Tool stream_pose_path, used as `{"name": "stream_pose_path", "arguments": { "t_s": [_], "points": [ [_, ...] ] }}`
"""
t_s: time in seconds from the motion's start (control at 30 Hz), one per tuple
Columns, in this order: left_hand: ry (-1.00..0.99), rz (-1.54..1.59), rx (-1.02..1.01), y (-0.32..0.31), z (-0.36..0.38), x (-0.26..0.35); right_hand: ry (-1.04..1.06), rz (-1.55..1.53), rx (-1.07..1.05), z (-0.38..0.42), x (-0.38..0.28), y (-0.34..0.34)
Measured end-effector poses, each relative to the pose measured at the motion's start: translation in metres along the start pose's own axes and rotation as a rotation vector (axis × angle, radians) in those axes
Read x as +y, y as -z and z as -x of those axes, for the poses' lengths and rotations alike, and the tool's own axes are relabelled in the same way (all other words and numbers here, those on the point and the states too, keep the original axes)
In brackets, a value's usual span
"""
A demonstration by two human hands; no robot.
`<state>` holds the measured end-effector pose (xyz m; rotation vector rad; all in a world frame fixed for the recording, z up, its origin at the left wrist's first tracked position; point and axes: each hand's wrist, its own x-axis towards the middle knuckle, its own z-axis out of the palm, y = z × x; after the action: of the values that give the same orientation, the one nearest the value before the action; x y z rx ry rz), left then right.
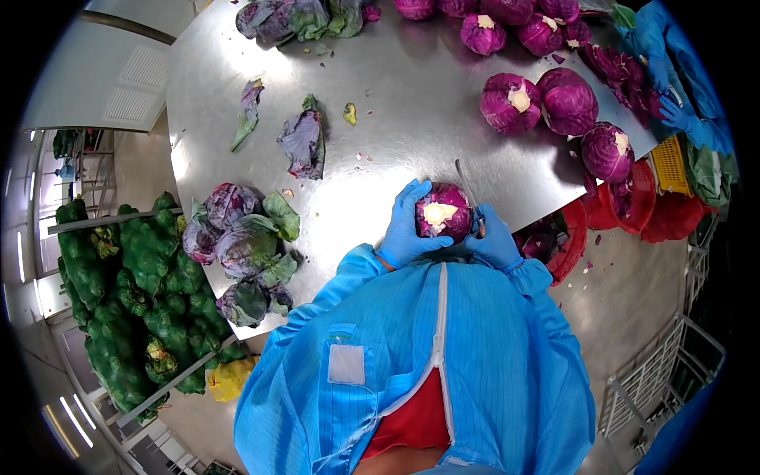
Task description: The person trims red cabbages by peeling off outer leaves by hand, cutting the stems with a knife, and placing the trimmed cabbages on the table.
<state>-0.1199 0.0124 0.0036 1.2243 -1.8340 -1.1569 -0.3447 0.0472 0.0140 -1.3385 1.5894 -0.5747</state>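
Observation:
A trimmed red cabbage [453,196] with a pale cut stem faces me at the near edge of the steel table [372,103]. My left hand [401,229], in a blue glove, is wrapped round its left side. On the other side, my gloved right hand [497,239] is closed round the handle of a knife [479,225]. The thin curved blade points away from me, beside the cabbage; part of it is hard to make out. Untrimmed cabbages [245,245] with loose outer leaves are piled at the table's left edge.
More purple cabbages [567,101] lie at the right, and leafy ones [293,17] at the far side. Loose leaves [302,142] are scattered left. Red baskets [571,241] stand below the right edge. A co-worker's gloved hand [679,117] is at far right; netted cabbages [142,285] fill a rack left.

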Motion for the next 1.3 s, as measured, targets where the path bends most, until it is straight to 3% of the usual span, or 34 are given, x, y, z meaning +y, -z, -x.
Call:
{"name": "stream_pose_path", "arguments": {
  "t_s": [0.47, 0.77, 0.9, 0.97, 1.1, 1.3],
  "points": [
    [-0.016, 0.033, -0.011, 0.001, 0.000, -0.004, -0.002, -0.125, -0.047, -0.002, 0.001, 0.005],
    [-0.022, 0.060, -0.001, 0.002, -0.001, -0.007, -0.004, 0.060, 0.097, -0.005, 0.009, -0.009],
    [0.041, 0.300, 0.032, -0.001, -0.002, -0.015, 0.089, -0.193, -0.003, 0.000, 0.008, 0.002],
    [0.047, 0.202, -0.003, 0.003, -0.003, -0.014, 0.119, -0.291, -0.003, 0.003, 0.000, 0.003],
    [0.093, 0.036, -0.082, 0.013, -0.007, -0.001, 0.071, -0.162, 0.036, -0.003, 0.007, 0.002],
    [0.093, 0.276, -0.111, 0.020, -0.006, -0.027, 0.048, 0.027, 0.306, -0.002, 0.058, 0.003]
  ]
}}
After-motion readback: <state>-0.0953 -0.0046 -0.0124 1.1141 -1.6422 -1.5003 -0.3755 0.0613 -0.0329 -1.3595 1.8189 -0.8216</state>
